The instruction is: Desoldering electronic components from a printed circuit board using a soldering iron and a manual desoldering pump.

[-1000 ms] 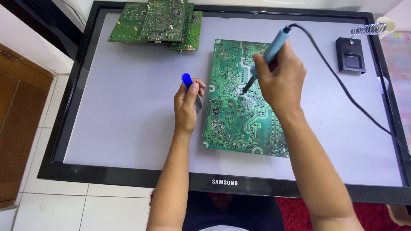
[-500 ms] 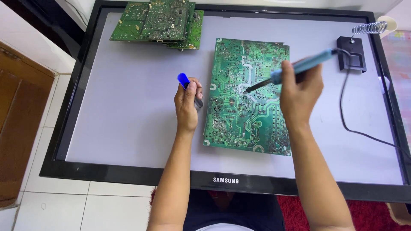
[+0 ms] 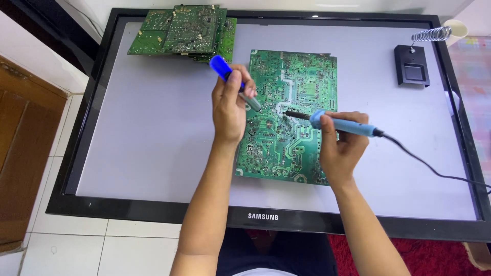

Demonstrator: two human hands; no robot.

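— Counting from the hands outward, what did you see?

— Two hands, each closed around one tool. The left hand (image 3: 231,105) gripped a blue-and-grey desoldering pump (image 3: 235,83), its grey tip slanting down toward the circuit board (image 3: 299,92). The right hand (image 3: 340,145) was wrapped around one blue-handled soldering iron (image 3: 337,122), lying nearly level, its dark tip pointing left over the board's middle.

— Did the two tips meet?

— They sat near each other over the same patch of traces; whether either touched the board, I couldn't tell.

— And the board itself?

— One large green board lay flat, solder side up, on the pale screen of a single flat monitor (image 3: 153,148) that lay face up. One black cord (image 3: 429,166) ran from the iron off to the right.

— Anything further out?

— One stack of green boards (image 3: 181,28) at the screen's top left; I couldn't count the layers. One black iron stand (image 3: 412,69) with a coiled spring sat at the top right, well apart from the hands. Pale floor tiles (image 3: 76,248) showed at the lower left.
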